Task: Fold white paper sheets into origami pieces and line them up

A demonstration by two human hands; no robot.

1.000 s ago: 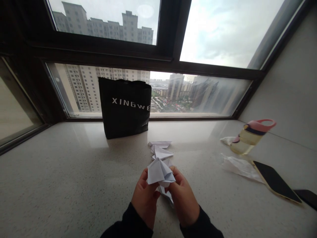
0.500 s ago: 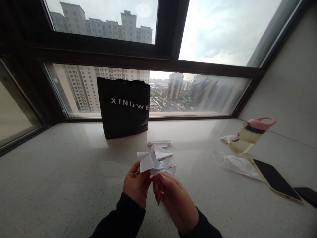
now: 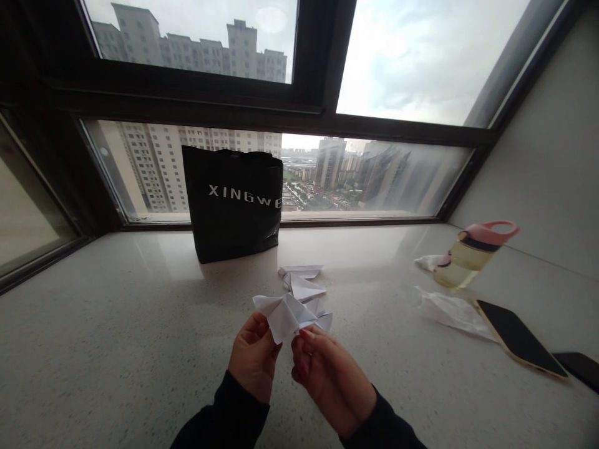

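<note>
A white folded paper piece (image 3: 284, 317), with creased flaps spreading out, is held above the counter between both hands. My left hand (image 3: 254, 357) pinches its left and lower side, thumb toward the middle. At its right edge, my right hand (image 3: 330, 374) grips it between thumb and fingers, the other fingers curled. Just beyond lie more folded white papers: one partly hidden behind the held piece (image 3: 322, 316), a pointed one (image 3: 305, 288), and a flat narrow one (image 3: 302, 272) farthest back.
A black bag (image 3: 236, 209) with white lettering stands by the window. To the right are a bottle (image 3: 468, 259) with a pink lid, crumpled tissue (image 3: 452, 315), a phone (image 3: 519, 337) and a dark object (image 3: 580, 369) at the edge. All rest on the speckled white counter (image 3: 116, 349).
The held folded paper has turned and tilted, its flaps now spread wider toward my right hand. My left hand has shifted slightly left and down; my right fingers now pinch the paper's right edge.
</note>
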